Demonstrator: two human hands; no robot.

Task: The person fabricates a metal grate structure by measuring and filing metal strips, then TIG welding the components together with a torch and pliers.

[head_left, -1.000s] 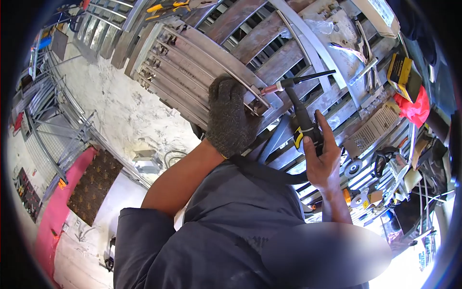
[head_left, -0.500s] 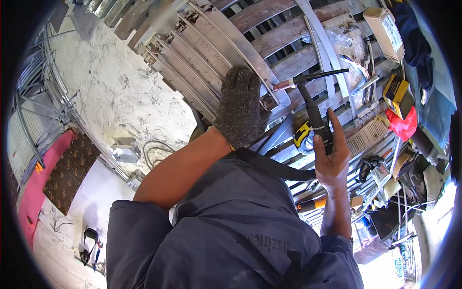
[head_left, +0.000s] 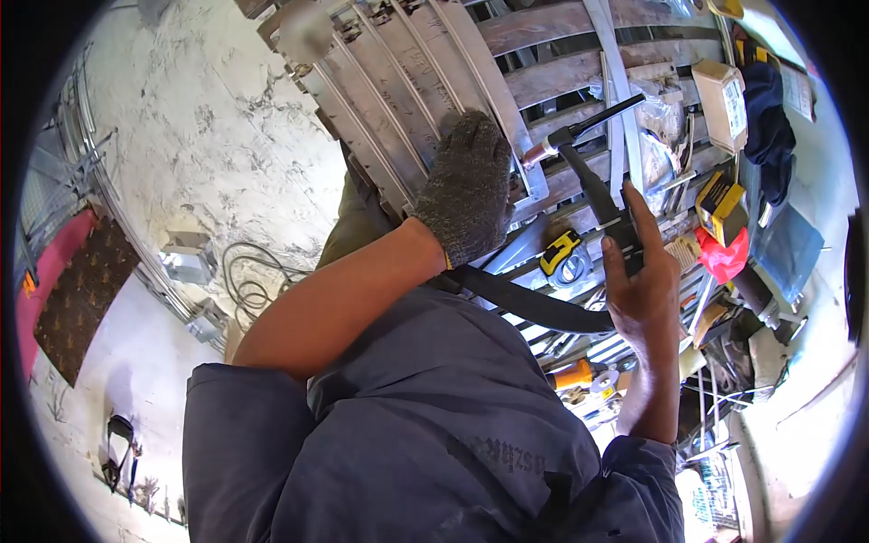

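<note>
My right hand (head_left: 647, 288), bare, is wrapped around the handle of a black TIG welding torch (head_left: 590, 181), index finger stretched along it. The torch's pinkish cup points left, close to the right edge of a metal panel (head_left: 385, 95) with raised parallel bars and handwritten marks. On this panel's near end lies my left hand (head_left: 468, 190) in a dark grey knitted glove, palm down with fingers extended. From the torch a thick black cable sleeve (head_left: 534, 306) loops across in front of my body. A yellow and black tape measure (head_left: 562, 253) lies left of my right hand.
Slatted boards (head_left: 543, 86) support the panel. Rightward are metal strips (head_left: 617, 100), a cardboard box (head_left: 721, 104), a yellow and black box (head_left: 721, 204) and a red cloth (head_left: 722, 253). An orange-handled tool (head_left: 572, 375) lies lower down. Coiled cable (head_left: 249, 281) is on the pale floor (head_left: 199, 118).
The view has shifted and turned slightly. The torch is tilted more, its cup still near the panel's edge. My left hand stays flat on the panel; my right hand keeps its grip.
</note>
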